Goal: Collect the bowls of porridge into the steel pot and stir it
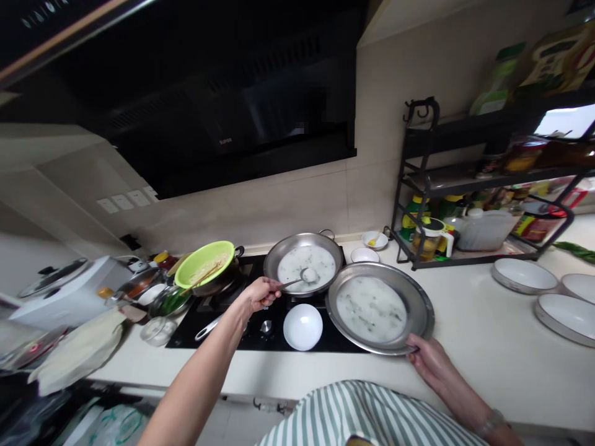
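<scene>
My left hand (264,293) is closed around the handle of a ladle (307,274). The ladle's bowl, with white liquid in it, is over the metal wok (275,254) on the stove. White soup (302,260) with green bits fills the middle of the wok. At the right, my right hand (425,356) grips the rim of a wide metal basin (421,300), thumb on top. The basin holds similar white soup (369,310) with green pieces, and its left side overlaps the wok's edge in view. A white bowl (303,327) stands on the stove's front, between my hands.
A lime-green colander (186,272) with chopsticks (207,274) rests on a dark pot at the left. Small bowls (374,240) stand behind the basin. A black rack (418,186) of bottles is at the right, near several white dishes (525,276). The range hood (242,111) overhangs the stove.
</scene>
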A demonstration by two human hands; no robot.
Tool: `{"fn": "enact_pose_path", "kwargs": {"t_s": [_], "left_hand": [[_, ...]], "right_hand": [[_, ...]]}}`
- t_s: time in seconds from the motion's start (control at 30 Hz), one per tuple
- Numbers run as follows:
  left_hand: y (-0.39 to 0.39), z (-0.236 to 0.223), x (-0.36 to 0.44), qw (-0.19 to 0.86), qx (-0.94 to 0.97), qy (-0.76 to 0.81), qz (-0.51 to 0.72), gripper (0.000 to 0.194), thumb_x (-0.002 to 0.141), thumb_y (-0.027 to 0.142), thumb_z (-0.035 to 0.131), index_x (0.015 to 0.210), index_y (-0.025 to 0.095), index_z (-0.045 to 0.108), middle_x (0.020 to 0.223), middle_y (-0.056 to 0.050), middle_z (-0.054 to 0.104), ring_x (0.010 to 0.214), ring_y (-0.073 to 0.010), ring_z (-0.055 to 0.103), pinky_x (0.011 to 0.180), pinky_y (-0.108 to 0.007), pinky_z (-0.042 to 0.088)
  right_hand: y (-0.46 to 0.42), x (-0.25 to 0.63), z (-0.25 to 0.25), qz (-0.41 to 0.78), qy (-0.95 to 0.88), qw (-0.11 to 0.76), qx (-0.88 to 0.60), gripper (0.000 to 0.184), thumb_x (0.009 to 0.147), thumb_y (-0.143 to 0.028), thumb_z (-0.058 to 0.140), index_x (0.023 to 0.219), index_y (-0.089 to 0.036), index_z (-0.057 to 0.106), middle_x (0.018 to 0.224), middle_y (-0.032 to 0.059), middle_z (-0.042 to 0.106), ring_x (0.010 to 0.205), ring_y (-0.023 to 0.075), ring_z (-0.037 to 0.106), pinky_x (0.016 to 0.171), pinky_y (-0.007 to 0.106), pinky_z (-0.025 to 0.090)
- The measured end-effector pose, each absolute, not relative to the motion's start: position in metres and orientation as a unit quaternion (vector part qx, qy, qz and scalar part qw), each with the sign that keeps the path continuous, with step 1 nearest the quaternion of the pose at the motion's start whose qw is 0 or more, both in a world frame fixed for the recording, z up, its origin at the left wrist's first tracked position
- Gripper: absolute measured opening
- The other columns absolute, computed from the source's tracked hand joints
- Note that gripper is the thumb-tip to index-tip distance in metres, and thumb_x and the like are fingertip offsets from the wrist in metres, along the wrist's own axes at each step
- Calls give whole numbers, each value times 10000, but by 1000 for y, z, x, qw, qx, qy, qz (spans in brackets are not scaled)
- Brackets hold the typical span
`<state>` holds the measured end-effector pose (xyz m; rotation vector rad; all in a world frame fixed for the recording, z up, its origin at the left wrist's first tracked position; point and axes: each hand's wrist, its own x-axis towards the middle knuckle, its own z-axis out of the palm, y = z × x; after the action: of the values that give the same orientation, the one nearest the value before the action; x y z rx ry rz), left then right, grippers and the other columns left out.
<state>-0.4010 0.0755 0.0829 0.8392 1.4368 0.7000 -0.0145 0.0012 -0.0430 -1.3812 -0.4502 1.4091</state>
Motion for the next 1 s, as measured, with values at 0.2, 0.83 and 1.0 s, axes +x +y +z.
{"fn": "enact_pose_path", "kwargs": {"t_s": [0.2,0.83,1.0], "left_hand": [[73,89,-402,629,346,611,333,128,756,83,606,878,98,571,528,22,537,340,1,264,356,-147,90],[64,101,-390,641,345,594,342,175,728,30,568,887,104,570,518,31,528,332,-2,250,354,-149,75],[56,113,-377,658,366,564,339,216,699,40,571,906,100,575,515,35,531,336,3,234,358,-154,65]], "right_hand": [[1,-15,-40,590,-196,526,-580,172,469,-233,663,512,-223,497,437,-36,486,404,97,383,386,227,319],[0,-16,-40,576,-243,510,-591,158,480,-285,628,514,-228,485,445,-26,491,413,111,397,403,240,323],[0,-15,-40,583,-216,517,-588,183,471,-275,656,515,-223,485,448,-30,496,424,107,389,405,233,321]]}}
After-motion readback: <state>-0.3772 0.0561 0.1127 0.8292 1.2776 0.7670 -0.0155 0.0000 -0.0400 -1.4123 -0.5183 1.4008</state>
